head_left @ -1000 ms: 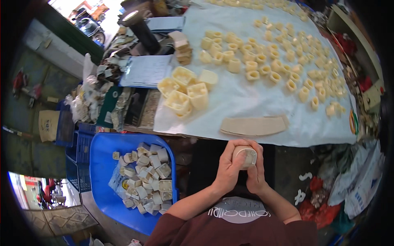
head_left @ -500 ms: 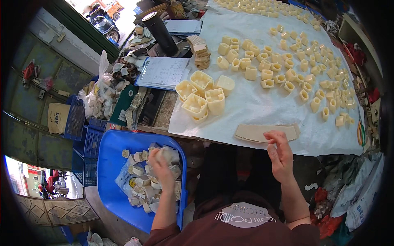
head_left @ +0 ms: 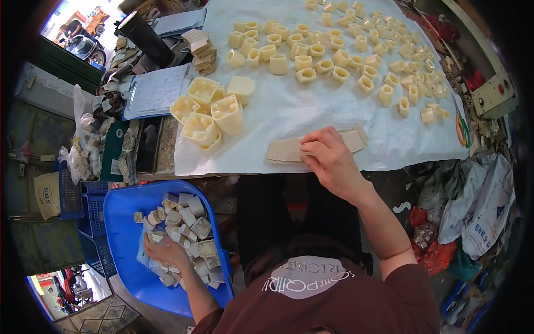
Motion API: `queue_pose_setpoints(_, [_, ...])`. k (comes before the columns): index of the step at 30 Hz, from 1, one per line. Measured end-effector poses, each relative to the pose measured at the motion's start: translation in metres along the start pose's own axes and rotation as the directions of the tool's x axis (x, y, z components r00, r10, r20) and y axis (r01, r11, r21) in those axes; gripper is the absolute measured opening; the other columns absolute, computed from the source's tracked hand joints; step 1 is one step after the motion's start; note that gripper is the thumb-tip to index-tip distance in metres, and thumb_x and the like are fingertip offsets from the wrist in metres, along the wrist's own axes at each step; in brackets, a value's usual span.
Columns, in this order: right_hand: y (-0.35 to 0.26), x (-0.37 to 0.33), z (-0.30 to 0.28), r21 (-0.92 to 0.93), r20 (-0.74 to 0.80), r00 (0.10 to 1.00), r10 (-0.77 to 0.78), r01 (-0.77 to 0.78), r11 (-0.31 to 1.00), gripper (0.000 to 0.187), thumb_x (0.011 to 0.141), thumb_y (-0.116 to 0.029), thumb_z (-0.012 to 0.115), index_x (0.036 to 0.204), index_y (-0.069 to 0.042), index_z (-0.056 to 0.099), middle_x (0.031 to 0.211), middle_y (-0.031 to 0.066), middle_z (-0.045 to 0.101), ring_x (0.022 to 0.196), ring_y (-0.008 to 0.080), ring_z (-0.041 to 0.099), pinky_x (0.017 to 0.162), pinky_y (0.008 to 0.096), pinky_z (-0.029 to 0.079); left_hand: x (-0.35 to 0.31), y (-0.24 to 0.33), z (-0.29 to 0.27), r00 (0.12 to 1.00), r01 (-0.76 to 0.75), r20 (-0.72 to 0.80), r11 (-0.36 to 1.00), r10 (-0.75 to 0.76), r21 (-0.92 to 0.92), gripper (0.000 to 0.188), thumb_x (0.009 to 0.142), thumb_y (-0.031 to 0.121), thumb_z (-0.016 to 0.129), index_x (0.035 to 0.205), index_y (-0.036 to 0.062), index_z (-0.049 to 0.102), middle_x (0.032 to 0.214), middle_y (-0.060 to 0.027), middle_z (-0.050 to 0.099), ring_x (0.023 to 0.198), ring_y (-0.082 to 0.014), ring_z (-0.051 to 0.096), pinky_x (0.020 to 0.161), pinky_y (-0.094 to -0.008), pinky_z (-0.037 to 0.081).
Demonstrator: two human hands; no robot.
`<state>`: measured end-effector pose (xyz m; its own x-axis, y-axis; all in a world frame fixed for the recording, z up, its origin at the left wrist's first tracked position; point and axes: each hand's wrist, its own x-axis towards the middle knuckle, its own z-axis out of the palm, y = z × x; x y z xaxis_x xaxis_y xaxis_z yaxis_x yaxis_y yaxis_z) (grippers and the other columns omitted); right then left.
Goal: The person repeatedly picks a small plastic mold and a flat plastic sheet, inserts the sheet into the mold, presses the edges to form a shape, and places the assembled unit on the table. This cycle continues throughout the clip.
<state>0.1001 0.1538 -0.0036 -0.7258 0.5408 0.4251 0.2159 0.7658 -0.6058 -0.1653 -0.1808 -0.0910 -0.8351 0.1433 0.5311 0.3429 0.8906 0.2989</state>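
Observation:
My left hand (head_left: 168, 255) is down in the blue tub (head_left: 125, 286) at the lower left. Its fingers curl around a small off-white block (head_left: 158, 236) among many similar hollow blocks (head_left: 201, 227). Over the table's near edge, my right hand (head_left: 332, 161) bends its fingers and thumb together on a flat beige strip (head_left: 286, 150), which looks layered at its ends. The strip lies on the white sheet (head_left: 245, 158) covering the table. Left of it stands a cluster of large cream hollow pieces (head_left: 201, 129), most with open tops.
Rows of smaller cream hollow pieces (head_left: 300, 62) spread across the far table. A clipboard (head_left: 154, 92), a black cylinder (head_left: 146, 39) and stacked tan pieces (head_left: 200, 51) line the left side. Scissors (head_left: 463, 131) lie at the right edge. Plastic bags (head_left: 473, 206) hang below there.
The view has shifted to the right. My left hand has moved deeper among the blocks in the tub. My right hand has come down from above the strip and closed on it.

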Motion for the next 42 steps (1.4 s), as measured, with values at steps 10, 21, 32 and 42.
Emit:
queue_pose_setpoints(10, [-0.001,0.015,-0.007,-0.191,0.211,0.976,-0.051,0.093,0.977,0.011,0.069,0.001,0.061,0.080,-0.001,0.057,0.090,0.0101,0.055,0.089,0.0254,0.052,0.075,0.0329,0.048,-0.009,0.193,-0.026,0.809,-0.322,0.092,0.569,0.580,-0.757,0.029,0.074,-0.003,0.055,0.104,-0.0014,0.055,0.109,-0.0159,0.052,0.106,-0.0288,0.048,0.093,-0.0366,0.037])
queue_pose_setpoints(21, [0.009,0.011,0.006,-0.307,0.186,0.980,-0.067,0.123,0.944,0.007,0.068,0.002,0.057,0.074,-0.001,0.057,0.090,0.0109,0.053,0.088,0.0266,0.050,0.077,0.0334,0.046,-0.030,0.236,-0.024,0.670,-0.305,0.062,0.351,0.740,-0.885,0.030,0.066,-0.007,0.060,0.094,0.0038,0.060,0.098,-0.0119,0.055,0.094,-0.0286,0.051,0.084,-0.0366,0.038])
queue_pose_setpoints(32, [0.027,0.003,-0.001,0.221,-0.146,0.963,0.226,-0.191,0.956,0.005,0.082,-0.001,0.053,0.086,0.001,0.052,0.100,0.0140,0.059,0.083,0.0264,0.058,0.075,0.0339,0.047,-0.055,0.280,-0.018,0.412,-0.703,-0.014,0.308,0.911,-0.641,0.025,0.071,0.007,0.057,0.096,0.0048,0.057,0.099,-0.0085,0.057,0.098,-0.0225,0.053,0.083,-0.0348,0.036])
queue_pose_setpoints(42, [0.085,-0.052,-0.116,0.613,-0.760,0.399,0.513,0.178,0.770,0.016,0.083,-0.003,0.062,0.096,-0.002,0.051,0.105,0.0120,0.059,0.094,0.0189,0.059,0.084,0.0302,0.050,-0.044,0.287,-0.012,0.358,-0.612,0.076,0.296,0.931,-0.733,0.033,0.069,-0.003,0.060,0.101,0.0015,0.053,0.095,-0.0125,0.051,0.093,-0.0289,0.053,0.076,-0.0383,0.047])
